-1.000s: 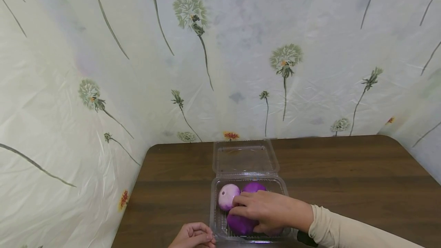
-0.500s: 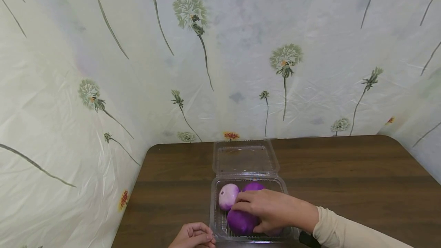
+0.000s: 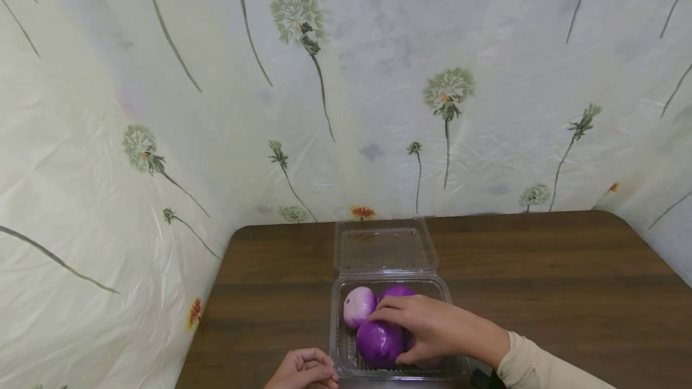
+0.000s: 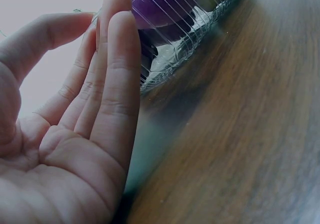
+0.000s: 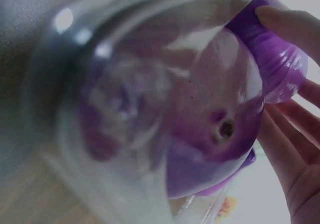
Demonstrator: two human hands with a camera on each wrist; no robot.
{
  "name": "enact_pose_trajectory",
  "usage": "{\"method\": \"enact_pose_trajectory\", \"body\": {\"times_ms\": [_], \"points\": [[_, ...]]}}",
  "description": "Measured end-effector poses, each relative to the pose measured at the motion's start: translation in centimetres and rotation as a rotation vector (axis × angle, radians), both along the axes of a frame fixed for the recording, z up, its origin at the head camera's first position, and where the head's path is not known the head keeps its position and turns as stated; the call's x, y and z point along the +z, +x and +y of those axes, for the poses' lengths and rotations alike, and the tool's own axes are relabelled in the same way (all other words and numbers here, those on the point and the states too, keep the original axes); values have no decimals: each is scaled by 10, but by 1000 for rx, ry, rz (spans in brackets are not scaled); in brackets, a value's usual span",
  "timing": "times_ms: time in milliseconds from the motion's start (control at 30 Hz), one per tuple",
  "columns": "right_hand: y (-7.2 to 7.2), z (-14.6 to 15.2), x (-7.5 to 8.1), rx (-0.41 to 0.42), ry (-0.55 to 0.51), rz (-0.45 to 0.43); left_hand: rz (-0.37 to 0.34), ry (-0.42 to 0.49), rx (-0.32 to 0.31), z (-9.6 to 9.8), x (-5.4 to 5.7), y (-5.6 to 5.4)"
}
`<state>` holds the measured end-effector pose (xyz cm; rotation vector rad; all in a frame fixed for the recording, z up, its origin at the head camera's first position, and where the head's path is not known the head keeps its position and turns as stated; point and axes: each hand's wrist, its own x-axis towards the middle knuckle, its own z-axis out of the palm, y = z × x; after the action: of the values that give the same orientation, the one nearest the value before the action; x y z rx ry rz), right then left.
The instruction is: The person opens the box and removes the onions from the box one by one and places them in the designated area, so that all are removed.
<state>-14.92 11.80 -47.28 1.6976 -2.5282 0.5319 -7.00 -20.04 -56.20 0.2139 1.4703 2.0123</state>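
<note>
A clear plastic clamshell container lies with its lid folded back, and several round purple vegetables are inside. My right hand grips a glossy deep-purple one at the front, thumb on the near side and fingers on the far side. In the right wrist view this ridged purple vegetable sits between thumb and fingers. Beside it are a pale purple-and-white vegetable and a purple one; another is mostly under my hand. My left hand pinches the container's near-left rim.
The open lid reaches the back edge of the brown wooden table. A dandelion-print sheet hangs behind the table and along its sides.
My right hand has shifted slightly back and right, and the gripped purple vegetable has risen a little and shows more. The pale one has tilted slightly. My left hand stays put.
</note>
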Motion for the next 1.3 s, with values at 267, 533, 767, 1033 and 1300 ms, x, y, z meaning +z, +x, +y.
{"method": "enact_pose_trajectory", "body": {"times_ms": [267, 533, 767, 1033, 1300], "points": [[0, 11, -5, -77, -101, -158, -8, -3, 7, 1, 2, 0], [0, 18, -6, -135, -207, -171, -10, 0, 9, 2, 1, -1], [2, 24, -9, -174, -322, -272, -3, 5, 5, 1, 0, -1], [3, 33, -11, -225, -432, -235, 18, 17, -8, 0, -1, 0], [4, 44, -12, -254, -536, -289, 24, 32, -10, 0, -3, -1]]}}
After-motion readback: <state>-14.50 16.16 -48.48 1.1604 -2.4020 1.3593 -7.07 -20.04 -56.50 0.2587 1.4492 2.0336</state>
